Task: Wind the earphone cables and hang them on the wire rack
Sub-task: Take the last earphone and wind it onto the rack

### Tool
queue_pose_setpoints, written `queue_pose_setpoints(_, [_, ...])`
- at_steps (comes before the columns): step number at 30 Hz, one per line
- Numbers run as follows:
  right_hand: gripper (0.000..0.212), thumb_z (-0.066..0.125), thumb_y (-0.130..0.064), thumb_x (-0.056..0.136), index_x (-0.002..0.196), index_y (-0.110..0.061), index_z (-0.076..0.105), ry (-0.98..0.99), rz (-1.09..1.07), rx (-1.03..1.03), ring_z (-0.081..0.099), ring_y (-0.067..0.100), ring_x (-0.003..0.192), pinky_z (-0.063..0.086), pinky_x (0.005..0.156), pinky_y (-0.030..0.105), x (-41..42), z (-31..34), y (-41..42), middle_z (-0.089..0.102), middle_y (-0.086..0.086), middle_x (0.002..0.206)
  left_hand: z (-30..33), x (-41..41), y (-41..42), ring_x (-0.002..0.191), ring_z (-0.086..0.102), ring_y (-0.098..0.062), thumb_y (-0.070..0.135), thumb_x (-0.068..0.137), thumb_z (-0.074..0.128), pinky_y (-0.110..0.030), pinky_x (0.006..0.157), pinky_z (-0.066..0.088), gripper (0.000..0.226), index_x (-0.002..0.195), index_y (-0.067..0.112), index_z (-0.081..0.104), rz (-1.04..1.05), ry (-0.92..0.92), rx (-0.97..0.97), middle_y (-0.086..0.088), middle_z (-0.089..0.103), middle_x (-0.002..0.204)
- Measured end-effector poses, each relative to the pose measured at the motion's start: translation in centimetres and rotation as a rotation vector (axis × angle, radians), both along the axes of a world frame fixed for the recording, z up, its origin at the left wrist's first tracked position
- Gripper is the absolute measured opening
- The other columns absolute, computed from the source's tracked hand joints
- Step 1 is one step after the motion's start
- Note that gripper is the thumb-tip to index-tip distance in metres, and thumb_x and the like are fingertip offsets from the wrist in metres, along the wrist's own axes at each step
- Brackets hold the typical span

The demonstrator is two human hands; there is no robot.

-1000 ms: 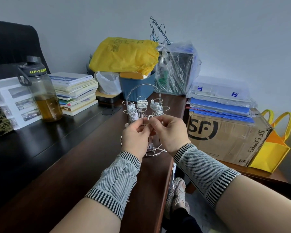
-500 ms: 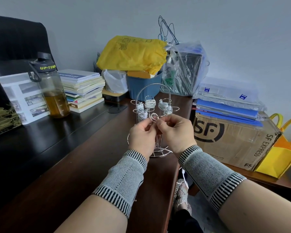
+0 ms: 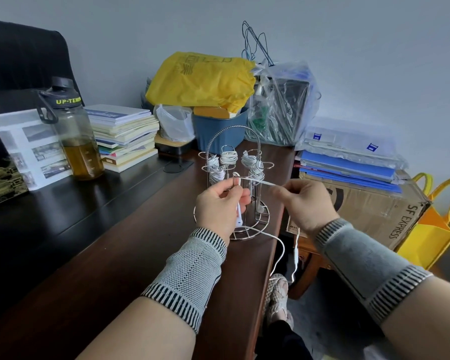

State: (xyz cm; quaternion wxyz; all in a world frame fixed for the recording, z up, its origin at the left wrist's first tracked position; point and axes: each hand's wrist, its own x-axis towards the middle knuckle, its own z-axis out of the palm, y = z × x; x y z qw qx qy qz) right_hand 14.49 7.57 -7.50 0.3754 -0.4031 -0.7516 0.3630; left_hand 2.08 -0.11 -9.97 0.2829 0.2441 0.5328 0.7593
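White earphone cable (image 3: 255, 181) ran taut between both hands in front of the chrome wire rack (image 3: 233, 178), which stood on the dark brown wooden bench (image 3: 146, 255) near its right edge. I noted the left hand (image 3: 218, 206) with fingers curled, its grip closed round the cable and a white plug or earpiece end that protruded below the palm. The right hand (image 3: 304, 203) held its grip pinched on the cable's other stretch, thumb against forefinger, just to the right of the rack. From the left hand the slack cable looped across the bench edge and hung down towards the floor, with an inline control visible on the hanging part.

Four or so wound white cable bundles (image 3: 229, 158) already hung on the rack's upper hooks; I could not tell the exact count. Both wrists wore grey knitted sleeves with striped cuffs (image 3: 192, 271).

Behind the rack stood a blue plastic tub (image 3: 213, 132) topped by a yellow bag (image 3: 203, 79). A stack of books (image 3: 125, 136) and a clear bottle of amber liquid with a black cap (image 3: 76, 136) stood to the left. A brown cardboard box marked SF EXPRESS (image 3: 374, 209) sat to the right.
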Motion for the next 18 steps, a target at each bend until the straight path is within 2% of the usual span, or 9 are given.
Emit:
queue_pose_setpoints(2, [0.029,0.069,-0.025,0.086,0.062,-0.012,0.059,0.068,0.01,-0.103,0.036,0.001,0.033,0.034,0.04,0.017,0.2,1.5,0.4,0.044,-0.012,0.035,0.1,0.1,0.0,0.062,0.069,-0.007,0.003,0.092,0.062,-0.021,0.063,0.057,0.021,0.088,0.023,0.067,0.009,-0.021,0.003,0.001,0.073,0.069])
queue_pose_setpoints(5, [0.02,0.062,-0.013,0.088,0.069,-0.006,0.063,0.246,0.073,-0.245,0.035,0.01,0.036,0.028,0.042,0.022,-0.9,4.4,0.7,0.043,-0.008,0.04,0.2,0.2,0.0,0.06,0.069,-0.007,0.002,0.093,0.061,-0.018,0.057,0.055,0.021,0.088,0.022,0.066,0.003,-0.045,0.016,-0.001,0.073,0.07])
queue_pose_setpoints(7, [0.021,0.055,-0.009,0.089,0.073,-0.002,0.067,0.235,0.111,-0.27,0.031,0.013,0.037,0.027,0.039,0.021,-2.1,6.2,0.4,0.042,-0.003,0.044,0.3,0.3,-0.2,0.059,0.068,-0.007,0.002,0.093,0.06,-0.017,0.056,0.053,0.022,0.088,0.023,0.066,-0.006,-0.049,0.013,-0.001,0.072,0.07])
queue_pose_setpoints(9, [0.027,0.048,-0.008,0.093,0.075,-0.003,0.066,0.106,0.158,-0.235,0.034,0.013,0.037,0.029,0.037,0.021,-3.5,7.7,-0.3,0.045,0.0,0.046,0.2,0.2,-0.1,0.056,0.066,-0.006,0.001,0.094,0.058,-0.017,0.056,0.053,0.022,0.089,0.021,0.065,-0.016,-0.072,0.02,-0.002,0.071,0.071])
queue_pose_setpoints(11, [0.028,0.045,-0.01,0.095,0.077,-0.004,0.067,-0.122,0.193,-0.097,0.044,0.017,0.043,0.039,0.041,0.026,-4.9,8.6,-1.2,0.053,0.003,0.051,0.5,0.4,-0.2,0.052,0.064,-0.005,0.0,0.095,0.057,-0.016,0.055,0.053,0.021,0.089,0.018,0.065,-0.035,-0.109,0.026,-0.003,0.069,0.07])
queue_pose_setpoints(13, [0.027,0.047,-0.013,0.094,0.086,-0.001,0.069,-0.401,0.186,0.122,0.06,0.023,0.063,0.054,0.06,0.034,-6.5,8.7,-2.2,0.065,0.008,0.07,0.6,0.5,-0.2,0.049,0.063,-0.005,0.0,0.095,0.056,-0.016,0.053,0.053,0.017,0.09,0.013,0.065,-0.044,-0.117,0.015,-0.003,0.068,0.067])
queue_pose_setpoints(14, [0.026,0.047,-0.015,0.093,0.087,-0.001,0.068,-0.524,0.172,0.236,0.063,0.025,0.072,0.055,0.068,0.034,-7.1,8.5,-2.7,0.068,0.011,0.08,0.7,0.4,-0.2,0.048,0.063,-0.005,-0.002,0.095,0.056,-0.017,0.052,0.053,0.015,0.089,0.009,0.066,-0.044,-0.118,-0.002,-0.002,0.067,0.063])
queue_pose_setpoints(16, [0.02,0.049,-0.019,0.091,0.083,-0.004,0.059,-0.719,0.146,0.439,0.058,0.027,0.076,0.048,0.069,0.029,-7.7,7.6,-4.0,0.065,0.012,0.088,0.2,-0.2,0.0,0.05,0.063,-0.008,-0.006,0.092,0.054,-0.022,0.052,0.051,0.017,0.085,0.003,0.066,0.007,-0.096,-0.056,0.001,0.064,0.056])
queue_pose_setpoints(18, [0.016,0.052,-0.023,0.09,0.091,-0.009,0.06,-0.823,0.13,0.599,0.054,0.027,0.08,0.04,0.069,0.03,-7.5,6.4,-5.4,0.057,0.011,0.087,0.2,-0.8,-0.1,0.071,0.065,-0.019,-0.006,0.089,0.053,-0.028,0.069,0.052,0.016,0.092,0.003,0.066,0.061,-0.147,-0.132,-0.005,0.065,0.074])
